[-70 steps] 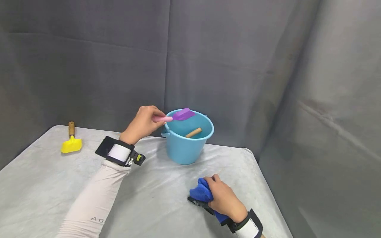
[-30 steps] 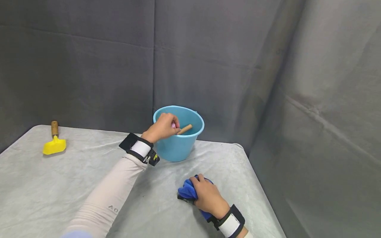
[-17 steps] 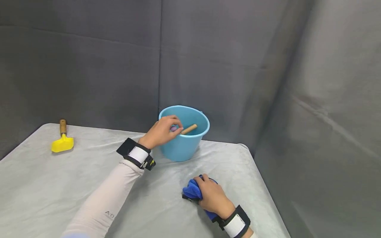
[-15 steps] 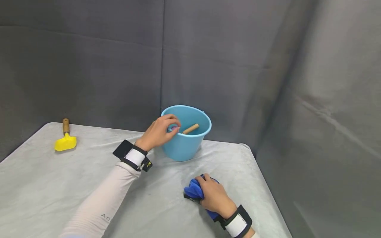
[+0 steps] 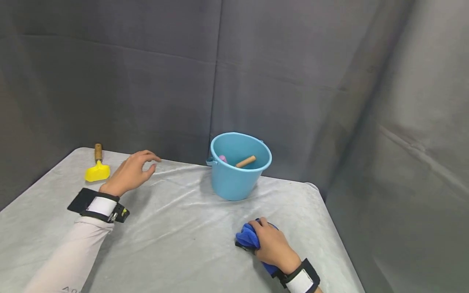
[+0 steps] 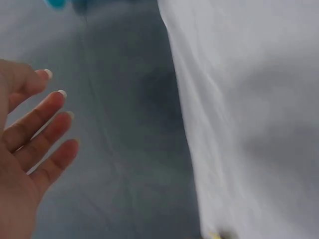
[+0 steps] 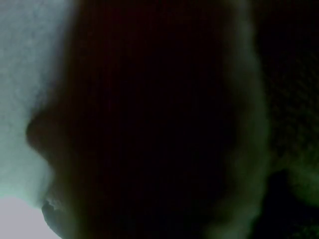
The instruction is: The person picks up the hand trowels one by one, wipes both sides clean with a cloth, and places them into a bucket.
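My left hand (image 5: 132, 173) hovers over the table between a yellow toy shovel (image 5: 97, 172) and a light blue bucket (image 5: 238, 181). Its fingers are loosely bent and hold nothing; the left wrist view shows the same bare hand (image 6: 32, 144). The shovel lies at the far left with its wooden handle pointing away. Out of the bucket's inside show a wooden handle (image 5: 246, 161) and the pink end of a shovel handle (image 5: 222, 158). In front of the bucket, my right hand (image 5: 272, 246) grips a bunched blue cloth (image 5: 248, 236) with a black edge. The right wrist view is mostly dark and blurred.
A pale grey cloth covers the table (image 5: 165, 244). Grey curtains (image 5: 165, 81) hang behind it and along the right side. The bucket stands close to the table's back edge.
My left hand put the purple-and-pink shovel into the bucket, let it go and moved left toward the yellow shovel. The right hand stays on the blue cloth. The head view shifted slightly.
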The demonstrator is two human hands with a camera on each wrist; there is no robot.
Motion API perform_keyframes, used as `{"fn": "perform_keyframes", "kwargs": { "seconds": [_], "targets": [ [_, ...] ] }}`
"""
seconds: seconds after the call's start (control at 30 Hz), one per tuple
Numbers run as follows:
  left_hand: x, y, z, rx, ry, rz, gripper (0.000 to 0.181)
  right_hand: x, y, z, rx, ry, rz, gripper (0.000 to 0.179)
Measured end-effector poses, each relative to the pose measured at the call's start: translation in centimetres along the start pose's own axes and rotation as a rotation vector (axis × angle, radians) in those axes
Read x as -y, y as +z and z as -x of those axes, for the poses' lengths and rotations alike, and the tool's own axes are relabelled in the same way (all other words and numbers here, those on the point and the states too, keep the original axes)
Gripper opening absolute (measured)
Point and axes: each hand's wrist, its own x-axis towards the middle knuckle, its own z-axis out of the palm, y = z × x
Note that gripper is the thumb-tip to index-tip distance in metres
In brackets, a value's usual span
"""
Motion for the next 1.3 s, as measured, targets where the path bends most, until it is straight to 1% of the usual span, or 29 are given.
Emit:
{"fn": "perform_keyframes", "kwargs": {
  "seconds": [0.07,0.23,0.3,0.4,0.6,0.7,0.77,0.9,1.0,1.07,1.17,1.3],
  "targets": [
    [1.4,-0.8,1.1,0.023,-0.054,-0.015,0.024,-0.2,0.0,0.3,0.0,0.004,-0.006,0.077],
    [4.7,-2.2,3.1,0.033,-0.126,-0.036,0.031,-0.5,-0.2,0.9,0.007,0.011,-0.019,0.078],
    [5.9,-2.6,3.6,0.041,-0.158,-0.039,0.033,-0.6,-0.3,1.2,0.006,0.017,-0.02,0.077],
    [7.7,-3.5,4.2,0.08,-0.22,-0.026,0.037,-0.7,-0.4,1.6,-0.006,0.015,-0.016,0.077],
    [11.2,-4.8,5.2,0.178,-0.27,0.017,0.058,-0.5,-0.2,2.1,-0.013,0.0,-0.011,0.077],
    [12.6,-5.1,5.3,0.218,-0.285,0.009,0.061,-0.5,-0.2,2.5,-0.009,0.003,-0.011,0.077],
    [13.3,-5.3,5.2,0.239,-0.291,-0.013,0.06,-0.5,-0.2,2.7,-0.01,0.004,-0.014,0.077],
    [14.6,-5.2,4.8,0.279,-0.297,-0.077,0.058,-0.6,-0.3,3.3,0.002,0.009,-0.015,0.076],
    [15.4,-5.1,4.6,0.328,-0.298,-0.149,0.062,-0.6,-0.2,3.8,0.024,0.02,-0.018,0.076],
    [15.9,-4.9,4.6,0.36,-0.309,-0.196,0.067,-0.6,-0.1,4.1,0.04,0.027,-0.021,0.077],
    [16.7,-4.4,4.7,0.398,-0.298,-0.261,0.073,-0.5,-0.1,4.5,0.059,0.031,-0.027,0.077],
    [17.6,-3.7,4.5,0.44,-0.281,-0.257,0.072,-0.4,-0.3,4.8,0.068,0.038,-0.033,0.077]
  ]
}}
